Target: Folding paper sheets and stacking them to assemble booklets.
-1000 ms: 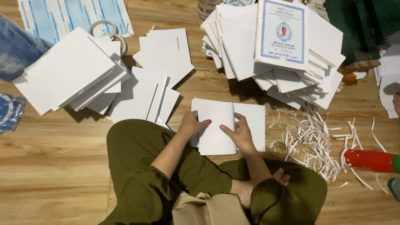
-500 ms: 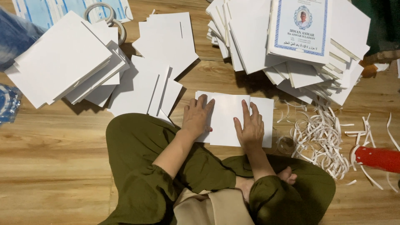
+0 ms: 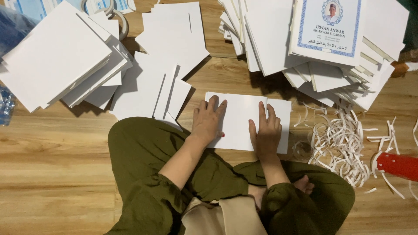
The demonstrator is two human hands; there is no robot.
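Part of the white sheet [image 3: 244,122] is covered by the left hand [image 3: 208,122] and the right hand [image 3: 265,132]. The red tool [image 3: 398,165] is cut off by the right edge, the blue bag [image 3: 6,106] by the left edge. The tape roll [image 3: 117,17] is half hidden under the left card stack [image 3: 56,52]. The right card pile [image 3: 305,43] is cropped at the top.

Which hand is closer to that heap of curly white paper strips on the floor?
Right. The right hand presses the white sheet just beside the paper strips; the left hand lies farther away, across the sheet.
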